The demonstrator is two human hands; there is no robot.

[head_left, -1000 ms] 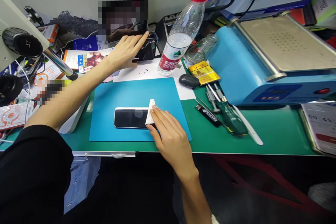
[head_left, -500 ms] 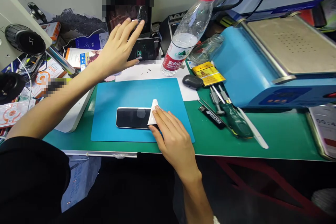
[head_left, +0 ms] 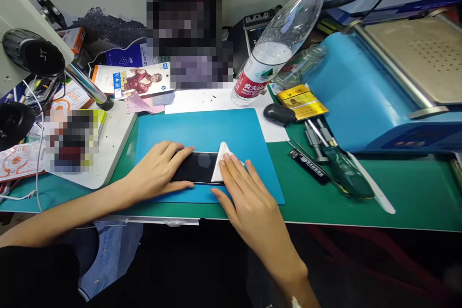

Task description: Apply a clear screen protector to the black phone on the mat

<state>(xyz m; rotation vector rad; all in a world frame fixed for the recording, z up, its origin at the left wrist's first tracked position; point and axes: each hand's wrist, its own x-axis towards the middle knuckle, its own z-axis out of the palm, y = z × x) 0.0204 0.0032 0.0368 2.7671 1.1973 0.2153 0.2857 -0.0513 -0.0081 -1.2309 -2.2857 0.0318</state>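
A black phone (head_left: 198, 167) lies screen-up on a blue mat (head_left: 205, 130) near the table's front edge. My left hand (head_left: 157, 171) clasps the phone's left end, thumb on the near edge and fingers over the far edge. My right hand (head_left: 249, 197) presses a small folded white cloth (head_left: 221, 169) flat on the phone's right end with its fingertips.
A tilted water bottle (head_left: 274, 48) with a red cap stands behind the mat. A blue machine (head_left: 375, 86) fills the right. Screwdrivers and tweezers (head_left: 332, 159) lie on the green table cover (head_left: 397, 187). A black earbud case (head_left: 278, 114) sits by yellow packets. Boxes and a microscope stand crowd the left.
My left hand has come back from the devices at the rear of the table and now grips the phone's left end. My right hand and the cloth stay on the phone.
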